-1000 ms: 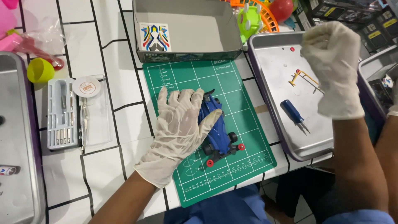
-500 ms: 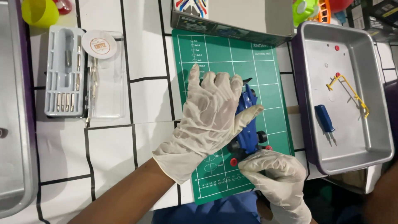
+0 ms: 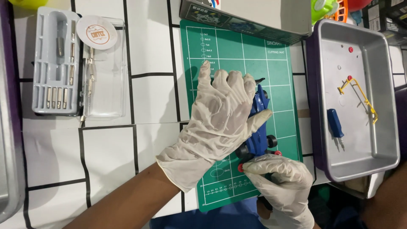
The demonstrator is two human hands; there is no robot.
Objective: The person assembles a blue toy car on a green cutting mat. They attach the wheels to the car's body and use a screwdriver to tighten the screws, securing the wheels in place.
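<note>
Grey cardboard box (image 3: 254,19), dark printed side panel, lies touching the far edge of the green cutting mat (image 3: 241,68). Left of the mat: clear plastic case (image 3: 106,85) bearing a round white-and-orange label (image 3: 97,32). Dark printed boxes (image 3: 388,19) sit far right of the mat.

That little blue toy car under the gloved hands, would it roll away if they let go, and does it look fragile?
The blue toy car probably would roll: it sits on small black wheels on a smooth green cutting mat, pinned by the left hand. It looks like thin, light plastic, so likely somewhat fragile. The right hand pinches its rear end.
</note>
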